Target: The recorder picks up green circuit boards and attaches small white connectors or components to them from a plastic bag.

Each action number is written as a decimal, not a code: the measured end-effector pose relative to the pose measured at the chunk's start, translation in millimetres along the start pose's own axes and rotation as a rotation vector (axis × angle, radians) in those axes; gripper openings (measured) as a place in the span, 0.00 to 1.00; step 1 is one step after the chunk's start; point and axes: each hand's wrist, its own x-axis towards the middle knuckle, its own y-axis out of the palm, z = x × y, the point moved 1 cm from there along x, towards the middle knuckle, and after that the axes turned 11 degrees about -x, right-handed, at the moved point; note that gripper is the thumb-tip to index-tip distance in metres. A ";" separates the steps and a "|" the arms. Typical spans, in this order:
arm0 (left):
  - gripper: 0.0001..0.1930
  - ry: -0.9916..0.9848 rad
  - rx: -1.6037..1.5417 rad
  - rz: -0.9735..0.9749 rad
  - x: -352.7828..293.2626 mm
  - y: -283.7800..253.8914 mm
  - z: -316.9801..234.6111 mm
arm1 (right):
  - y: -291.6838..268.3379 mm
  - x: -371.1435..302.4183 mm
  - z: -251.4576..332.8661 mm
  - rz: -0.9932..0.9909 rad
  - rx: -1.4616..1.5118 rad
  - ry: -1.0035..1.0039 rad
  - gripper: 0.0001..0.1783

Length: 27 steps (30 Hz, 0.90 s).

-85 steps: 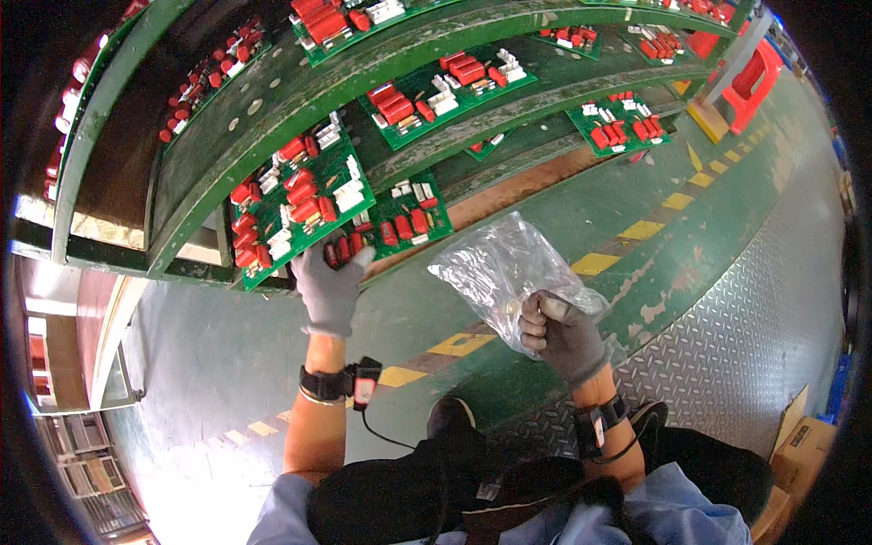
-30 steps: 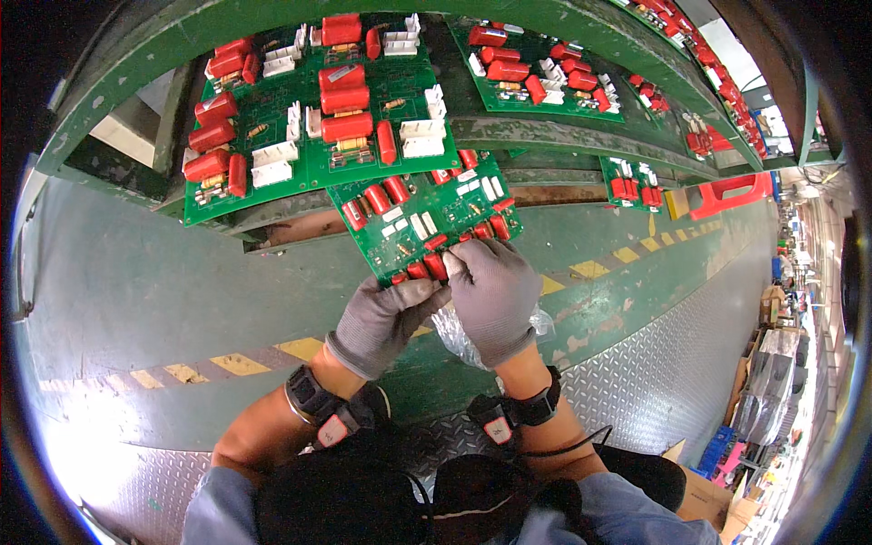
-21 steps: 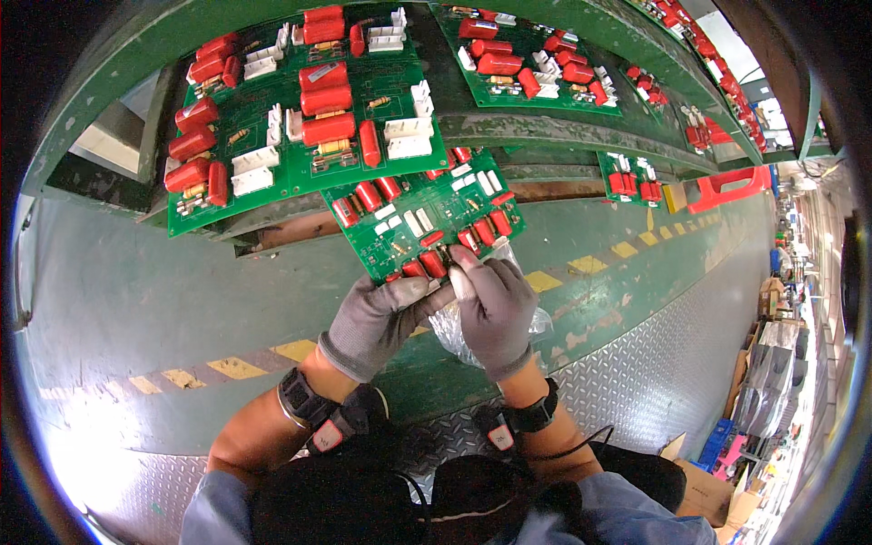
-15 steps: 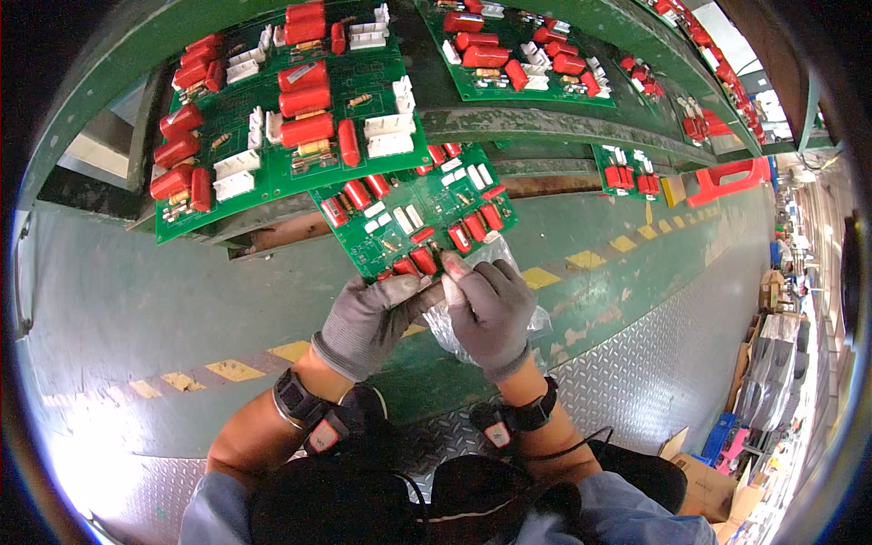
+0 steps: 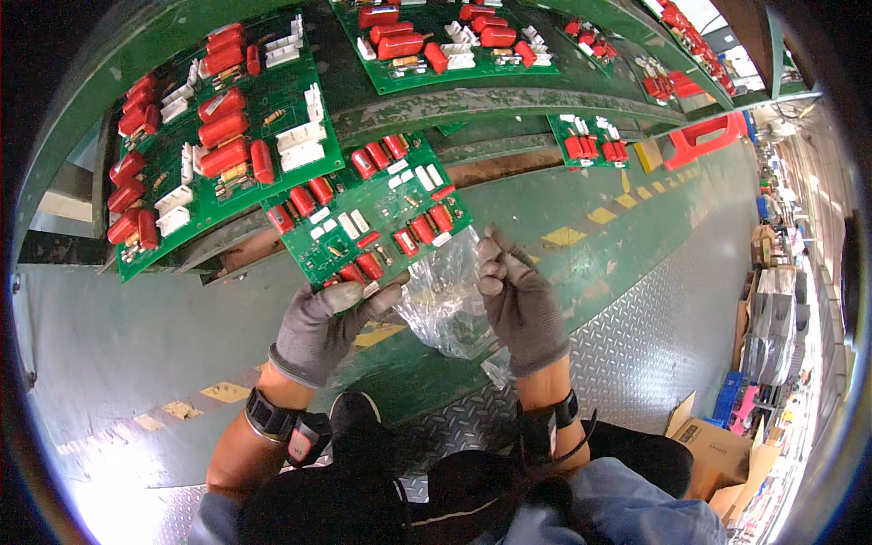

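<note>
A green circuit board (image 5: 341,254) with red cylindrical capacitors and white connectors is tilted in front of the rack. My left hand (image 5: 322,327), in a grey glove, grips its near edge, thumb on top beside the red capacitors. To the right of the board and apart from it is my right hand (image 5: 522,295), also gloved. Its fingers are pinched together; whatever is in them, if anything, is too small to make out. A crumpled clear plastic bag (image 5: 445,304) shows below the board, between my hands.
Larger circuit boards, one at left (image 5: 218,145) and one at centre (image 5: 454,41), rest on the green metal rack (image 5: 509,100). A red handled object (image 5: 704,141) is at the far right. An open cardboard box (image 5: 718,450) stands at lower right beside the metal tread-plate floor (image 5: 627,354).
My right hand has come off the board and moved to the right, fingers pinched. The left hand still holds the board. The whole view has shifted, and more of the plastic bag shows.
</note>
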 end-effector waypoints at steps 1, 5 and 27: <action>0.31 -0.007 0.010 -0.008 -0.5 -0.3 -1.5 | 0.9 1.0 3.9 0.051 -0.029 -0.054 0.19; 0.31 -0.073 0.012 -0.045 -5.2 -7.9 -7.6 | 21.1 1.8 12.1 0.030 -0.239 -0.124 0.15; 0.28 -0.095 -0.038 -0.088 -7.5 -6.3 -14.4 | 31.2 46.8 19.7 0.007 -0.947 -0.167 0.09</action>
